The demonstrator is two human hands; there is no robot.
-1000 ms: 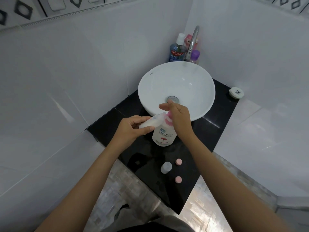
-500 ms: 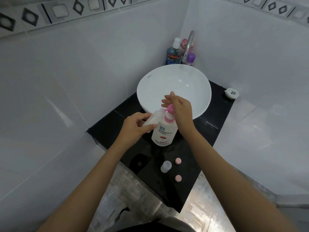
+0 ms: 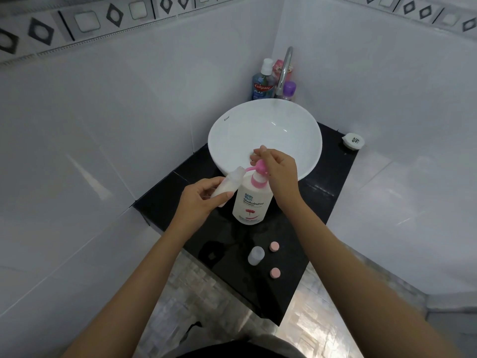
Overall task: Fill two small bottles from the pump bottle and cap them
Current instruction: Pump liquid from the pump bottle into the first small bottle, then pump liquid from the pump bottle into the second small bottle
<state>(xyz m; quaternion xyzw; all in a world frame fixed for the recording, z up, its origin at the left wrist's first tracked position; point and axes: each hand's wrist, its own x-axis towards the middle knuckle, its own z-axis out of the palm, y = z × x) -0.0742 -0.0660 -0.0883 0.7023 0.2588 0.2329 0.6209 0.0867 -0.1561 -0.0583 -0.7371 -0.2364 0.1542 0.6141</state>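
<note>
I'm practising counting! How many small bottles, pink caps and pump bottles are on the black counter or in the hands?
Small bottles: 2, one in the left hand at, one standing on the counter
Pink caps: 2, at and
Pump bottles: 1, at, under the right hand
Total: 5

Head camera looks steeply down; counter (image 3: 333,182) near below.

We see bare black table (image 3: 333,182) at 3 o'clock of the pump bottle (image 3: 251,202). At 12 the basin (image 3: 232,130) blocks passage. At 6 the spare bottle (image 3: 256,255) and two caps (image 3: 274,246) (image 3: 275,272) crowd the near corner.
</note>
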